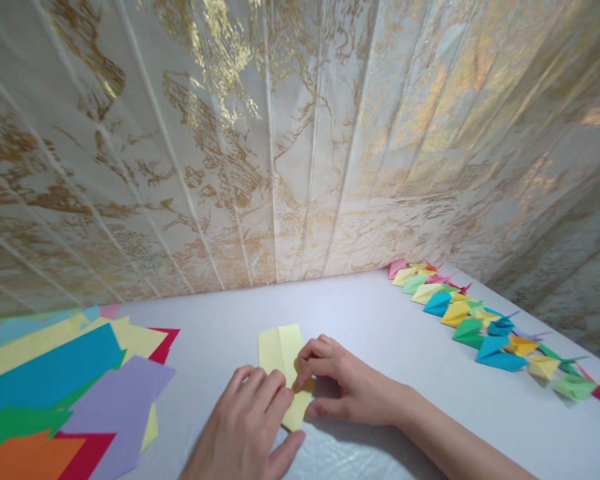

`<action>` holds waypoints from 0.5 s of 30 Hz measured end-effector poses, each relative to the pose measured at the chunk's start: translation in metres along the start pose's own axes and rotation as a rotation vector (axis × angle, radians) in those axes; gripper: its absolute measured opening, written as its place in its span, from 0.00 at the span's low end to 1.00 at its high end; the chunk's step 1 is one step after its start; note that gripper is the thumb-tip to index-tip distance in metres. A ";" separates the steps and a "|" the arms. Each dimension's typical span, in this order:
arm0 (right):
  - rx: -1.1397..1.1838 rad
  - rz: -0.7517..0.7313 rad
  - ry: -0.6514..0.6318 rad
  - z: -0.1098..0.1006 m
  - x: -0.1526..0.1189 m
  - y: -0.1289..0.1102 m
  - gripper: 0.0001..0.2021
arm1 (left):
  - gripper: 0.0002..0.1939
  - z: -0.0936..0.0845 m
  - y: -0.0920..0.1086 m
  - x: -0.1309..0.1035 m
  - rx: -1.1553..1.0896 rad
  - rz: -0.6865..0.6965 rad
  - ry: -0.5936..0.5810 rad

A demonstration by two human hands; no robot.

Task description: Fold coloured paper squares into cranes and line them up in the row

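Note:
A pale yellow paper [281, 347] with a lengthwise crease lies on the white table, its lower end pointed. My left hand [253, 420] rests on the lower left part of the paper, fingers bent over it and thumb at its bottom tip. From the right, my right hand [343, 383] touches the paper's right edge with curled fingers, the thumb near its lower right side. The fingertips of both hands meet over the paper, and part of it is hidden beneath them.
Loose coloured paper sheets [45, 373] lie spread over the left of the white table [215, 320]. Rows of folded paper pieces [500, 353] in several colours line the right edge. A pleated curtain [280, 133] with gold patterns hangs behind the table.

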State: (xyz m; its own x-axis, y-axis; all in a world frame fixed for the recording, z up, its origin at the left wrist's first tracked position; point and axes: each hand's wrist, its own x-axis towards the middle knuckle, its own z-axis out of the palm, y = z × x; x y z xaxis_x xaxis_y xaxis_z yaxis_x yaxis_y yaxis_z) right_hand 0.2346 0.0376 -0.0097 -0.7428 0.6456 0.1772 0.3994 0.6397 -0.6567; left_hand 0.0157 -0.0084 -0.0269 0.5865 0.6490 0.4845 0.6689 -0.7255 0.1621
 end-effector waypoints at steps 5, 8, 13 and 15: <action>-0.055 0.002 0.032 0.005 0.000 -0.001 0.10 | 0.02 -0.002 -0.004 -0.003 -0.070 -0.011 -0.036; -0.040 0.015 0.118 0.013 0.001 -0.001 0.04 | 0.06 -0.005 -0.011 -0.005 -0.126 -0.062 -0.097; 0.023 0.148 0.180 0.018 0.003 -0.002 0.07 | 0.09 -0.003 -0.023 -0.009 -0.186 -0.277 -0.153; 0.019 0.208 0.191 0.018 0.004 -0.004 0.08 | 0.10 -0.001 -0.025 -0.010 -0.212 -0.316 -0.162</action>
State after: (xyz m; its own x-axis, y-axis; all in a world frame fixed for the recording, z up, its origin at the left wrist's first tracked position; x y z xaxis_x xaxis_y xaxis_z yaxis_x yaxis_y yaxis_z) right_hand 0.2206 0.0299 -0.0202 -0.5309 0.8300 0.1710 0.5210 0.4788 -0.7066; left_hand -0.0075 0.0033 -0.0350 0.4432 0.8627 0.2437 0.7285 -0.5050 0.4629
